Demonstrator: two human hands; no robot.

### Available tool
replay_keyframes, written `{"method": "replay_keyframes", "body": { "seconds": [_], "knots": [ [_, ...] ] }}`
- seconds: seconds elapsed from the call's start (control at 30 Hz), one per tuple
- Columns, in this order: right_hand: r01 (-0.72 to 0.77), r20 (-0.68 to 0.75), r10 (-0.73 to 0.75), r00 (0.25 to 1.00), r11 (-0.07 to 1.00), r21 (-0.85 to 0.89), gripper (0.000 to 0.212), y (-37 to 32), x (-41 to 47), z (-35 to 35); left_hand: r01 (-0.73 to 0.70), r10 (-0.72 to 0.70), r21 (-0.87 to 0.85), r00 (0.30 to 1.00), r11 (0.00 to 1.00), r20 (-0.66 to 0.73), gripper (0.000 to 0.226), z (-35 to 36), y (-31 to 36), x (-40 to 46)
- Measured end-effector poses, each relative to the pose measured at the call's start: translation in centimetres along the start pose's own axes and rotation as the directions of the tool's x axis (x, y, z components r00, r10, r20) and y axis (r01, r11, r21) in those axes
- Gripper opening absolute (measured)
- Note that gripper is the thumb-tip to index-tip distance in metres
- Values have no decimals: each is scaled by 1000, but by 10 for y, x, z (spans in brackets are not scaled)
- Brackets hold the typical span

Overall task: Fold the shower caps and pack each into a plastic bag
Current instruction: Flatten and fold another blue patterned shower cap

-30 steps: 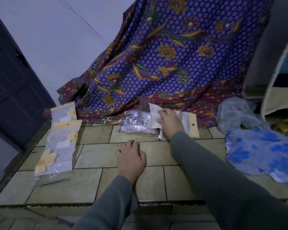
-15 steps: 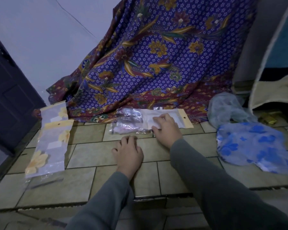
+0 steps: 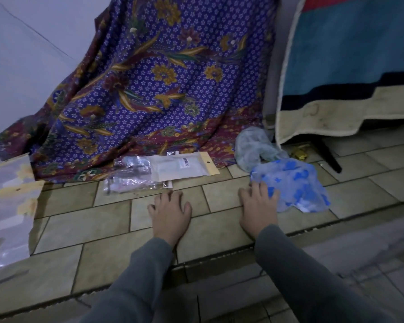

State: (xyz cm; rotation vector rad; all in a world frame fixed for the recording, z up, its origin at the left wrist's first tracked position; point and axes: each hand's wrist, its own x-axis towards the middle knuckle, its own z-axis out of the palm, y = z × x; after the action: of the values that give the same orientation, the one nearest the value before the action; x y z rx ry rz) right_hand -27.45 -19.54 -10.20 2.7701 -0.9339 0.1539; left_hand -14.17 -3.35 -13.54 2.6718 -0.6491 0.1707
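Fingers (image 3: 269, 194) on blue cap (image 3: 296, 183) (uncurled)

So both hands are lying flat on the tiled floor (image 3: 84, 227), left hand (image 3: 170, 212) just left of the right hand (image 3: 258, 206). The right one's fingertips are touching the near edge of a shower cap (image 3: 294, 185) that's sitting to its right. Another cap (image 3: 254, 148) is lying bunched right behind that one. A stack of plastic bags (image 3: 159, 170) is lying behind the left hand, partly resting on the hem of a draped cloth (image 3: 163, 85) hanging at the back. More packed bags (image 3: 7, 206) are sitting far left. A blanket (image 3: 350, 66) is hanging at the back right.
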Motion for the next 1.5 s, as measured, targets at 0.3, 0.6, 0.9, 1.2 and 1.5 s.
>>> {"method": "replay_keyframes", "body": {
  "seconds": [0.3, 0.6, 0.9, 1.2, 1.5],
  "knots": [
    [174, -49, -168, 985, 921, 349, 35, 5, 10, 7, -3, 2, -22, 999, 1000, -34, 40, 1, 1, -1],
    [386, -321, -214, 923, 520, 762, 50, -47, -9, -55, -79, 91, -353, 996, 932, 17, 49, -11, -6, 3],
    [419, -432, -94, 897, -132, 899, 57, -65, 9, -123, -358, 271, -686, 933, 633, -238, 10, -71, -2, 11],
    [337, -337, -48, 940, 276, 900, 23, -71, 26, -111, -321, 124, -613, 931, 722, -342, 9, -133, -3, 22],
    [-124, 125, 58, 990, -12, 992, 21, -71, 49, -67, 76, 116, -723, 970, 687, 212, 23, -118, -24, 29]
  ]
}}
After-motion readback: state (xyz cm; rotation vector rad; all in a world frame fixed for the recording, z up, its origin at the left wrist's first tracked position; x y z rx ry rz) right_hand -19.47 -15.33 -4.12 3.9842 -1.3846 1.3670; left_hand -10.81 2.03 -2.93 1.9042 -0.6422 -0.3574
